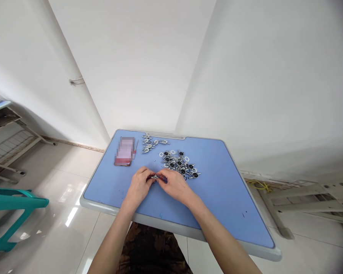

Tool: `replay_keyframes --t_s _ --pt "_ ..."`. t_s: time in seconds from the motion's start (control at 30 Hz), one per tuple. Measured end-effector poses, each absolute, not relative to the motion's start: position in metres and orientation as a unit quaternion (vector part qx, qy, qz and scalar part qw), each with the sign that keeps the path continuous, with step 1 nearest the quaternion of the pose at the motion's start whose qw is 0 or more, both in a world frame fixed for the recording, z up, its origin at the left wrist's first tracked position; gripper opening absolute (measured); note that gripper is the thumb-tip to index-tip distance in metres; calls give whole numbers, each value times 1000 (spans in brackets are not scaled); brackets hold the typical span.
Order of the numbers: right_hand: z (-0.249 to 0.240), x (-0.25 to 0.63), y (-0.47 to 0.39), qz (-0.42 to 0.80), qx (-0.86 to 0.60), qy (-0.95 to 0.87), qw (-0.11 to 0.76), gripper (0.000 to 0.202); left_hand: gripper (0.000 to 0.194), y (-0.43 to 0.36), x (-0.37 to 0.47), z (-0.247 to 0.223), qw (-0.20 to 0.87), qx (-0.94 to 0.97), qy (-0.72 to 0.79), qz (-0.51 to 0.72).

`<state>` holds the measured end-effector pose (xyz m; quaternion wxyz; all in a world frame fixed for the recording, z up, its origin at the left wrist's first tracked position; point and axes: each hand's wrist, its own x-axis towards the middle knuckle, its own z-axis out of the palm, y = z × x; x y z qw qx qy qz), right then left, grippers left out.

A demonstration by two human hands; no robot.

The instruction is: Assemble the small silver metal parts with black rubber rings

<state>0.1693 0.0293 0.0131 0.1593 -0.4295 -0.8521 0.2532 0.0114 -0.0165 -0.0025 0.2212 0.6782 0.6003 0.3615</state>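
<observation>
Over the near middle of the blue table (pixel 217 198), my left hand (pixel 139 185) and my right hand (pixel 173 183) meet at the fingertips. The left fingers are closed round a small metal part (pixel 154 177). My right fingers pinch something reddish, perhaps a screwdriver handle, against that part; the fingers hide most of it. Just beyond my right hand lies a heap of metal parts with black round pieces (pixel 179 163). Farther back, to the left, is a smaller group of metal parts (pixel 147 145).
A phone (pixel 125 152) lies on the table's left side, with a thin red-ended tool (pixel 135 147) beside it. A green stool (pixel 14 201) stands at the left on the floor. White walls rise behind the table; a metal frame (pixel 308 198) is at the right.
</observation>
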Motion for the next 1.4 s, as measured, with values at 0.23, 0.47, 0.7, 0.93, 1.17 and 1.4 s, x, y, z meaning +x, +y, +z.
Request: replay_keyframes --t_s 0.23,0.47,0.7,0.93,1.17,1.4 --pt "37 197 33 392 -380 -836 57 9 16 -35 27 -11 245 696 571 360" --pt "37 206 39 435 -361 -825 24 15 16 -39 31 -14 260 699 566 351" --pt "34 210 41 437 -377 -816 30 12 15 -41 31 -11 289 687 569 349" --pt "43 212 37 408 -410 -815 23 12 13 -41 29 -7 306 694 560 334" --pt "39 209 33 373 -427 -824 6 10 15 -47 28 -10 268 721 542 340" --pt "41 211 31 387 -416 -823 5 13 17 -48 29 -11 272 710 554 338"
